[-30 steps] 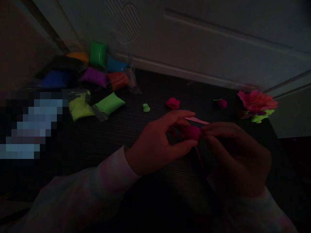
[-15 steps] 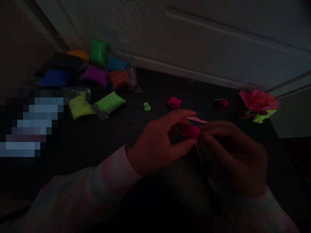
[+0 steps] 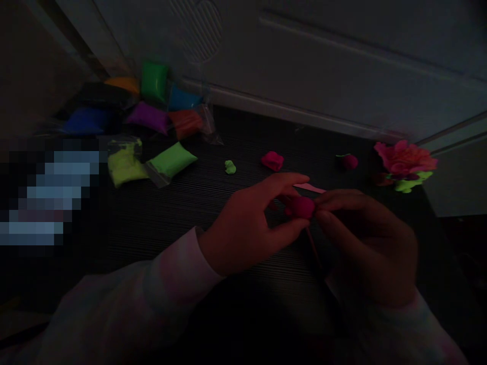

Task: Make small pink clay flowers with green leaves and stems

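Between both hands is a round ball of pink modelling clay (image 3: pixel 302 207), with a small bump on its left side. My left hand (image 3: pixel 254 223) grips the ball with its thumb below, the index finger reaching over the top and the other fingers behind. At the ball's right side my right hand (image 3: pixel 373 243) is closed in a pinch; whatever lies between those fingertips is too small to make out. A pink clay tool (image 3: pixel 310 188) lies just behind the hands. Below the ball a thin pinkish stick (image 3: pixel 312 242) shows on the table.
A pink clay lump (image 3: pixel 273 160) and a light green bit (image 3: pixel 230 167) lie behind my left hand. Farther right are a dark pink ball (image 3: pixel 349 162) and a clay flower (image 3: pixel 406 161). Bagged clay, including a green pack (image 3: pixel 154 82), sits at back left before a white panel (image 3: pixel 323 76).
Almost nothing differs. The ball and my left fingertips have shifted very slightly to the right; both hands keep the same hold.
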The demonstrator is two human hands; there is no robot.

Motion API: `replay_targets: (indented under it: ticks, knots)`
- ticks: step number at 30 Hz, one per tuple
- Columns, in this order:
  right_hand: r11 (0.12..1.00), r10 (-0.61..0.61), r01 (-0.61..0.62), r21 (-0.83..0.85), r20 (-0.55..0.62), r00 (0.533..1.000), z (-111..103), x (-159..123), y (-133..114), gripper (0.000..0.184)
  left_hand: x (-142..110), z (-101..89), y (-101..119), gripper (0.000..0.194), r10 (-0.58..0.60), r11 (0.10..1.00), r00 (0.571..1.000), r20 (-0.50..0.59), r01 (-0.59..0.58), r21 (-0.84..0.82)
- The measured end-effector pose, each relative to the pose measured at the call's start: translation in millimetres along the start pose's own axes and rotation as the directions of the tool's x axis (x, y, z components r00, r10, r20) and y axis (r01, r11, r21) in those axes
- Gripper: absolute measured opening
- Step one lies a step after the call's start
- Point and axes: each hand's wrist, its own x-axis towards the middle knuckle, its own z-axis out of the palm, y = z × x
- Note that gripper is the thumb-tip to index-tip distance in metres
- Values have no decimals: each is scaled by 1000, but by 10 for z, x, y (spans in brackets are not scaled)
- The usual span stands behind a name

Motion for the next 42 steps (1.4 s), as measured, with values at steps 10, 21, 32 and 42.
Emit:
replay_targets:
  ticks: [10,21,32,42]
  knots:
    - [998,-31,36,51,-97,995,35,-40,-26,12,47,-40,9,45,-273,800,943,190,332,-499]
    - [972,-161,153,-176,-33,986,-14,-31,29,17,73,-40,12,24,-335,704,909,249,417,-575]
    - [972,-167,155,-174,-54,985,-6,-35,10,18,79,-41,-1,26,-359,753,907,220,421,-506]
    - [972,-179,175,-158,-14,984,-19,-21,2,20,79,-39,9,25,-361,755,907,217,421,-503]
